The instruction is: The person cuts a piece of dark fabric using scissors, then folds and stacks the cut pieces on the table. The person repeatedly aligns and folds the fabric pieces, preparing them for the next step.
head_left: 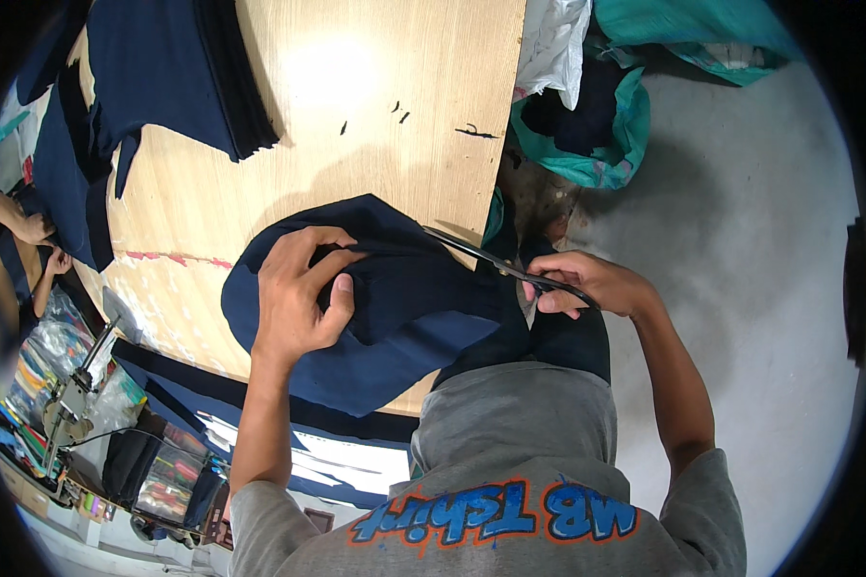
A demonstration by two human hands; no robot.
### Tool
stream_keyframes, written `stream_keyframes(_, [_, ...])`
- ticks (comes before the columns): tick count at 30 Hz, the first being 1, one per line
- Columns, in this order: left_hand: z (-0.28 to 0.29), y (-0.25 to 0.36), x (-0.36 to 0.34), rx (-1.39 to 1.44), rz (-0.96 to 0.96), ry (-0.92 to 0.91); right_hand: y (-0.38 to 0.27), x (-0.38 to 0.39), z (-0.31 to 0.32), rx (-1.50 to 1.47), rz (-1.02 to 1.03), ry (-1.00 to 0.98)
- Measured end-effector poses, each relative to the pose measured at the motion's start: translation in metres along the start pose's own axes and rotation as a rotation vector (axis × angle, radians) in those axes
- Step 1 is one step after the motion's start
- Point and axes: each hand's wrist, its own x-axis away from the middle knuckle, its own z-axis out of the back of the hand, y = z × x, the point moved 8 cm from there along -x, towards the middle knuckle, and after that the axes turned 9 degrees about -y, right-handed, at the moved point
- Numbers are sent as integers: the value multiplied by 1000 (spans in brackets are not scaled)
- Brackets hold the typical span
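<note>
Grey short-sleeved T-shirt [515,413] closest to my lens, scissors against navy cloth

On my feed, the right hand [587,279] grips the handles of the long, dark metal scissors [506,268], fingers curled around them, elbow bent out to the side. The left hand [303,288] lies back upward, forearm rising steeply, fingers bent onto the cloth and thumb apart from the forefinger; I can't tell whether the fingertips pinch a fold.

The scissors look slim and dull-dark, long axis slanting, tips up and leftward at the cloth's upper right edge. The navy, matte, layered fabric piece [409,279] bunches beneath the left hand, its length running left to right, one corner pointing away from the wearer. It lies on the corner of the pale wood-grain table [404,163], its right end reaching the wearer's lap.
</note>
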Motion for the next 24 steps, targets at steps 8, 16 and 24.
stream_keyframes(8, [0,-1,0,5,14,2,1,-7,-1,2,-5,-19])
stream_keyframes(16, [-3,-2,3,4,11,16,-29,-38,-10,-34,71,-56])
stream_keyframes(24, [0,1,3,18,31,16,-36,-52,-34,-131,210,-115])
